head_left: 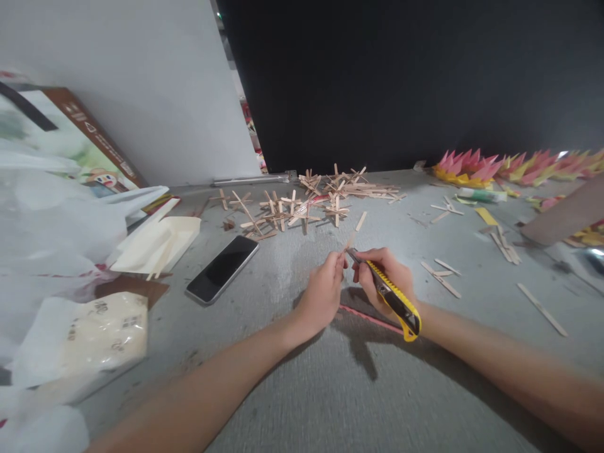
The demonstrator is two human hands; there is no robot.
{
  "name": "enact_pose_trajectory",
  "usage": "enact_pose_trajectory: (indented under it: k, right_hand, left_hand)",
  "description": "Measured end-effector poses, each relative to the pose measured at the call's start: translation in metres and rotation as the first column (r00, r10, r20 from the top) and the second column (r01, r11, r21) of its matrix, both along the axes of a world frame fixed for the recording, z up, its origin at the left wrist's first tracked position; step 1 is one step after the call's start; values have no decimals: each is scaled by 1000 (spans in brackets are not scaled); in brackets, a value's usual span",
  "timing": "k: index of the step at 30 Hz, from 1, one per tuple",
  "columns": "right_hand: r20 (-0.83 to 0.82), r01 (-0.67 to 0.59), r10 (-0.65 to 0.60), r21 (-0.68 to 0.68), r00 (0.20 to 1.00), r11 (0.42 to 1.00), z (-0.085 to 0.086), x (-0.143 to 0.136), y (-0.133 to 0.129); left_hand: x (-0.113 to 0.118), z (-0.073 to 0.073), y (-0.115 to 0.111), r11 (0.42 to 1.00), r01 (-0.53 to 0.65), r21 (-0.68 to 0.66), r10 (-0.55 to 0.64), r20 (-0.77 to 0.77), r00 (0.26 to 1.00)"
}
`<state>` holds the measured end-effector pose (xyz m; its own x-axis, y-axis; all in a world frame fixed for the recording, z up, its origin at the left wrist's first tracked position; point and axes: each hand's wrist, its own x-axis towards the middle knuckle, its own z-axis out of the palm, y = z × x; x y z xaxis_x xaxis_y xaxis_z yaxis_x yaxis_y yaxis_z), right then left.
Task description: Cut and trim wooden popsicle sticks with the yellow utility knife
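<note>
My left hand point(323, 292) is closed around a thin wooden craft stick point(350, 241), whose tip shows above the fingers. In my right hand point(387, 272) is a yellow and black utility knife point(401, 303), its blade end against the stick near the left fingertips. The exact point of contact is too small to make out. Just beyond both hands lies another flat craft stick point(361, 221). Below the hands, a thin red strip point(368, 318) runs along the grey surface, partly hidden by the knife.
Crossed craft sticks point(306, 204) are heaped at the back. A phone point(223, 269), a cream tray point(182, 234), a tissue pack point(108, 333) and plastic bags point(51, 220) lie left. Rightward are loose sticks point(542, 308), a glue tube point(481, 195) and pink-yellow folded paper point(467, 168).
</note>
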<state>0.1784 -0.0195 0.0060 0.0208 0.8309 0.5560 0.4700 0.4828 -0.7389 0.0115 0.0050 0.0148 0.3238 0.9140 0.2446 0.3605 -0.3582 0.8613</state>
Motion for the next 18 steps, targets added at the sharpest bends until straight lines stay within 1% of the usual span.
enact_pose_trajectory:
  k: [7, 11, 14, 18]
  right_hand:
    - [-14, -23, 22, -48, 1000, 999, 0, -1, 1]
    - [-32, -52, 50, -50, 998, 997, 4, -3, 1]
    - [-52, -51, 48, -51, 997, 997, 8, -6, -1]
    - [-95, -72, 64, -84, 993, 994, 9, -9, -4]
  left_hand:
    - [1, -1, 1, 999, -30, 18, 31, -53, 998]
    - [1, -1, 0, 998, -52, 22, 53, -56, 997]
    - [1, -3, 0, 998, -61, 25, 62, -54, 997]
    - [2, -4, 0, 997, -69, 35, 71, -50, 996]
